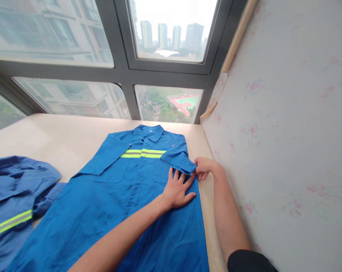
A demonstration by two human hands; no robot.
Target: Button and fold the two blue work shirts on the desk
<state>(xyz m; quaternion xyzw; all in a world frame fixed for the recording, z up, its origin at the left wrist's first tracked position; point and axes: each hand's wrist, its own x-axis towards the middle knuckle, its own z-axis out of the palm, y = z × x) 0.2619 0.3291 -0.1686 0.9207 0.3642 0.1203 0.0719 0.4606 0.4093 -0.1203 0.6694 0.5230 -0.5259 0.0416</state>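
A blue work coverall (111, 204) with a yellow-green and grey reflective stripe across the chest lies spread out, collar towards the window. Both of its short sleeves are laid inward over the front. My left hand (178, 190) rests flat on the cloth, fingers spread, just below the sleeve (178, 158) on the right side. At that sleeve's lower corner, my right hand (203, 168) pinches the hem between thumb and fingers. A ring shows on one finger of my left hand.
A second blue work garment (14, 192) with a reflective stripe lies crumpled at the left. The pale wooden surface (60, 136) ends at a grey-framed window (165, 70). A wall (290, 143) with floral paper stands close on the right.
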